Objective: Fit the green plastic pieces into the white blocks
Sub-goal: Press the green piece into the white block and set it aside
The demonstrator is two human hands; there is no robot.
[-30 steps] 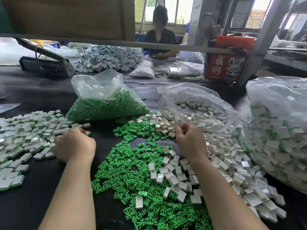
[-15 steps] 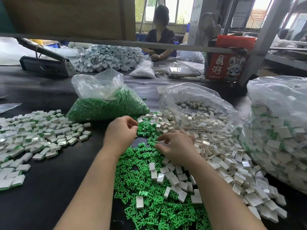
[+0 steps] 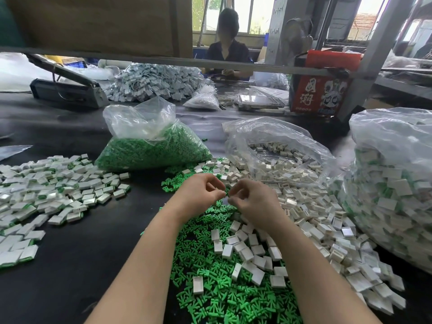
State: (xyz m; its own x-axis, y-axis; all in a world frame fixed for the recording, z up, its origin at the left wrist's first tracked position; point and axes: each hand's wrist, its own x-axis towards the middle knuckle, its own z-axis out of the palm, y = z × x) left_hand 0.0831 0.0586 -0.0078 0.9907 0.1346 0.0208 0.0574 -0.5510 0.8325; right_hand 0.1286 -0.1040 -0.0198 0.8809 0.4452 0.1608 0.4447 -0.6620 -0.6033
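Fingers of both hands curl inward at the centre of the frame, tips nearly meeting: the left hand (image 3: 201,195) and the right hand (image 3: 253,202) each seem to pinch something small, but what sits between the tips is too hidden to tell. A second ago the hands were well apart, the left by the finished pile, the right among the loose blocks; they have since come together above the green scatter, which suggests a fresh piece and block are being mated.

Largest to smallest: the matte black tabletop (image 3: 70,265); a bulging clear plastic sack of assembled white-and-green blocks (image 3: 392,183) at right; a crinkled clear bag of white blocks (image 3: 280,157) spilling open; a glossy bag of green pieces (image 3: 152,146); the flat spread of finished blocks (image 3: 46,188) at left; loose white rectangular hollow blocks (image 3: 252,251), smooth and boxy; and green forked plastic pieces (image 3: 210,298), thin and pronged, strewn in the lower centre
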